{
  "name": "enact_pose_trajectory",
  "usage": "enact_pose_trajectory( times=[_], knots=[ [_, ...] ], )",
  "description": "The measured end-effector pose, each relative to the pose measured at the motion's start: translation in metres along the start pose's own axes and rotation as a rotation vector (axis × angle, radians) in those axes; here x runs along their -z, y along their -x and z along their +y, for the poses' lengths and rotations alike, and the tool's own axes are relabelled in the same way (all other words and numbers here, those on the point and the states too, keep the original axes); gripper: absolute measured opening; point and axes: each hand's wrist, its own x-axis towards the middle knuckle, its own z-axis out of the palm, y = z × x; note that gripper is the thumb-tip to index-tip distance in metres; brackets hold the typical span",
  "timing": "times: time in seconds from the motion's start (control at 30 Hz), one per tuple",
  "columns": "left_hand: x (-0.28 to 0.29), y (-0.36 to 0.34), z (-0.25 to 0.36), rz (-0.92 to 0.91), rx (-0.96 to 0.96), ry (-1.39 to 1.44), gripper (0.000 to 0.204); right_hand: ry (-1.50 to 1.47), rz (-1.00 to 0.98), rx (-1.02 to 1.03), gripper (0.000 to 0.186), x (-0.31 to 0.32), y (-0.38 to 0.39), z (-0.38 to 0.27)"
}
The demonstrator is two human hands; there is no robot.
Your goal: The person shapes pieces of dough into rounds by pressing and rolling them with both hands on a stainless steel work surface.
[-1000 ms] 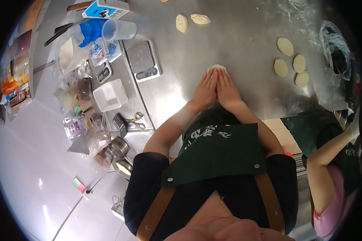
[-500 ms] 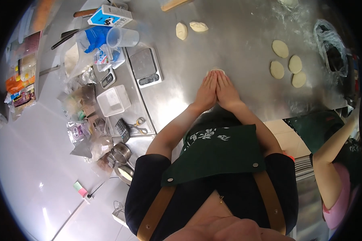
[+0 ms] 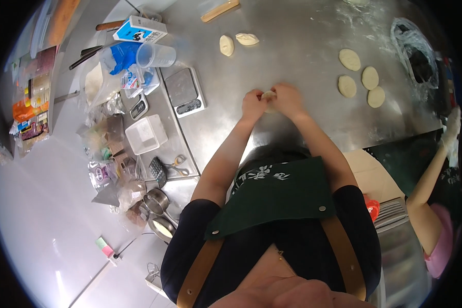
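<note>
Between my two hands, a small pale dough piece [image 3: 268, 96] is pinched at its far edge, over the steel worktop [image 3: 292, 56]. My left hand [image 3: 254, 105] grips its left side with bent fingers. On the other side, my right hand [image 3: 286, 99] has thumb and fingers closed on it; part of the dough is hidden by the fingers. Farther off to the left lie two folded, spindle-shaped dough pieces [image 3: 226, 45]. To the right rest several flat dough ovals [image 3: 370, 78], two of them touching or nearly so.
A digital scale [image 3: 182, 87], white plastic tub [image 3: 146, 134], calculator [image 3: 158, 171] and scissors [image 3: 176, 165] lie to the left. A wooden bar [image 3: 220, 11] is at the far edge. Clear plastic wrap [image 3: 415, 54] lies far right, near a co-worker's arm [image 3: 427, 179].
My hands were laid flat together over the dough; now they are apart, fingers bent and pinching its edge. The co-worker's arm has shifted slightly.
</note>
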Motion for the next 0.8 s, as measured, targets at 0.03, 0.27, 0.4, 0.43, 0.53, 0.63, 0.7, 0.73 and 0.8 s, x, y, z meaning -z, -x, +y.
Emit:
enact_pose_trajectory(
  times=[0.03, 0.27, 0.4, 0.43, 0.53, 0.63, 0.7, 0.73, 0.8],
  knots=[
    [0.003, -0.001, 0.000, -0.043, 0.065, 0.012, 0.021, 0.054, -0.100, -0.022, 0.026, 0.003, 0.000, -0.004],
    [-0.003, 0.031, 0.003, 0.137, -0.364, -0.149, 0.020, -0.023, 0.332, 0.335, 0.025, -0.043, 0.023, 0.031],
    [0.009, 0.054, 0.006, 0.169, -0.584, -0.171, 0.026, 0.008, 0.333, 0.513, 0.040, -0.033, 0.051, 0.033],
    [0.015, 0.060, 0.013, 0.120, -0.648, -0.180, 0.026, -0.011, 0.303, 0.537, 0.045, -0.022, 0.057, 0.031],
    [0.027, 0.069, 0.032, -0.018, -0.714, -0.192, 0.027, -0.127, 0.283, 0.584, 0.040, -0.009, 0.059, 0.033],
    [0.026, 0.066, 0.042, -0.116, -0.558, -0.032, 0.029, -0.666, -0.352, 0.242, 0.031, 0.007, 0.054, 0.038],
    [0.024, 0.054, 0.050, -0.140, -0.410, 0.133, 0.030, -0.661, -0.265, 0.193, 0.030, -0.004, 0.048, 0.069],
    [0.026, 0.047, 0.053, -0.095, -0.359, 0.198, 0.033, -0.655, -0.188, 0.146, 0.030, -0.006, 0.044, 0.086],
    [0.031, 0.037, 0.052, -0.029, -0.296, 0.260, 0.036, -0.471, -0.151, -0.055, 0.034, 0.016, 0.034, 0.105]
  ],
)
